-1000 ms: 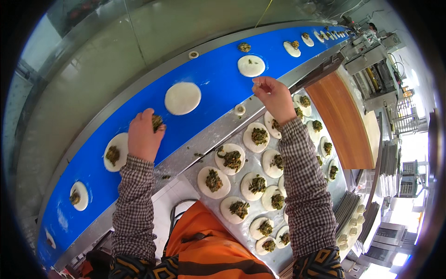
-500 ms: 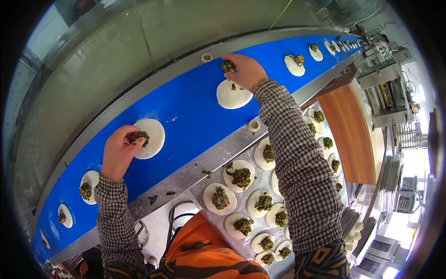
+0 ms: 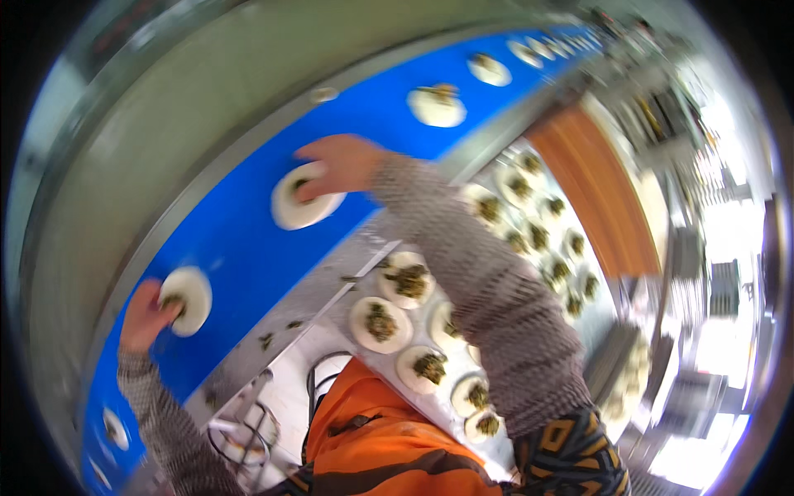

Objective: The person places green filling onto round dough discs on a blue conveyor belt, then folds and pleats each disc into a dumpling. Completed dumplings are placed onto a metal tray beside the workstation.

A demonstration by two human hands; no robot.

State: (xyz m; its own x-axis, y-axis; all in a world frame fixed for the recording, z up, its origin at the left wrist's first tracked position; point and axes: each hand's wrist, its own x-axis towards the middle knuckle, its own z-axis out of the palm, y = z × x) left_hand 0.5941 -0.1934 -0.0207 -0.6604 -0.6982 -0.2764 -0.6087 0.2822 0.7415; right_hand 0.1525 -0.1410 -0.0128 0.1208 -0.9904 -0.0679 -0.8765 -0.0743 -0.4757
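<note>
Two white flat dough rounds lie under my hands on a blue conveyor belt [image 3: 248, 240]. At the left dough round [image 3: 188, 289], my left hand [image 3: 145, 318] pinches a clump of dark green chopped filling [image 3: 172, 302] against its near-left edge. Farther up the belt, my right hand [image 3: 343, 169] reaches over the other dough round [image 3: 304, 213]. Its thumb and fingers close around a bit of dark filling near the round's centre, largely hidden by the hand and blurred by motion.
More filled rounds [image 3: 438, 107] sit up the belt, and smaller ones [image 3: 116, 430] at lower left. Below the belt's metal edge, a tray [image 3: 335, 318] carries several filled rounds. A brown wooden board [image 3: 600, 198] stands to the right. Green scraps [image 3: 266, 341] lie on the metal ledge.
The view has shifted and blurred. My right hand, which held filling beyond its dough round, is now down over that round. My left hand stays at its round's edge with filling.
</note>
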